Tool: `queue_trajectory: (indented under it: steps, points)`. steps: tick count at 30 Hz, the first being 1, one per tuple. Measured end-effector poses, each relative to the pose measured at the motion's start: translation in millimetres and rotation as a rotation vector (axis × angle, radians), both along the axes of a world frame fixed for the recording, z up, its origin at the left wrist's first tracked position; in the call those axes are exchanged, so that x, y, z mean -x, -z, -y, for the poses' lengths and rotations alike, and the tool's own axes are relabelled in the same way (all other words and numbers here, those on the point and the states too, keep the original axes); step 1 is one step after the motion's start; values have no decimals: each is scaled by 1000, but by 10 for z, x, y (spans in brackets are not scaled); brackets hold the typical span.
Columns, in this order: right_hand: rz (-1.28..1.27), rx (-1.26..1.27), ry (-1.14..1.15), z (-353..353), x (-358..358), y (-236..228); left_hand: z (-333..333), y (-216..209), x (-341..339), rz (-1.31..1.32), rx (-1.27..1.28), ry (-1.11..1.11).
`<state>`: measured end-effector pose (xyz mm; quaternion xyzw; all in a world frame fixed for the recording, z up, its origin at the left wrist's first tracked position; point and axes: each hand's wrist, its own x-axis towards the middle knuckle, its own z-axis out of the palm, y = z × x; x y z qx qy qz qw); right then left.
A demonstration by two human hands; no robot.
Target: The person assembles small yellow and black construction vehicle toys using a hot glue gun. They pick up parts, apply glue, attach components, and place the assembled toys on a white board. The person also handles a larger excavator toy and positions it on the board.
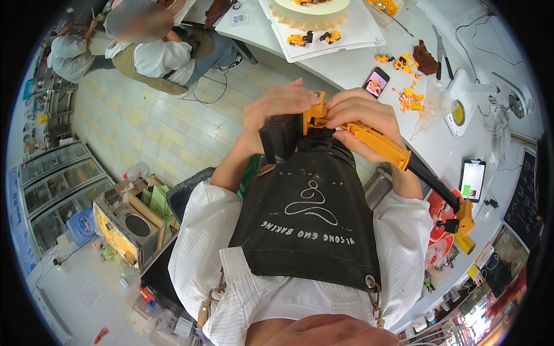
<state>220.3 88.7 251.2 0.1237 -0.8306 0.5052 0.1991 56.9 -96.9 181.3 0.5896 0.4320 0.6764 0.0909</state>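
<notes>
Held up in front of my dark apron is a large yellow-and-black toy excavator [378,142]. My left hand [271,109] is closed round its black and yellow body, with the fingertips at the yellow upper part. My right hand [369,118] grips the yellow boom close to where it meets the body. From there the long boom reaches out past my right forearm, ending in a yellow piece [465,219] at the far right. My palms hide part of the join between body and boom.
On the white table ahead, a cake [311,22] bears small toy vehicles. To its right lie a phone [376,82], several orange toy pieces [408,99], a long knife [440,52] and a white scale [461,106]. Another phone [472,180] is further right. A person [164,55] sits at the upper left.
</notes>
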Motion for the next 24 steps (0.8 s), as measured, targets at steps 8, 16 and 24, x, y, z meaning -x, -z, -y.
queue_trajectory:
  steps: [8, 16, 24]
  points:
    - [-34, -171, -74, -143, -22, -19, -14, -98, 16, -12, 117, 40]
    - [-2, -180, -59, -106, -57, 13, -9, -190, -42, 58, 288, 63]
    - [49, -201, -108, -195, -45, 104, -60, -244, -65, 33, 416, 66]
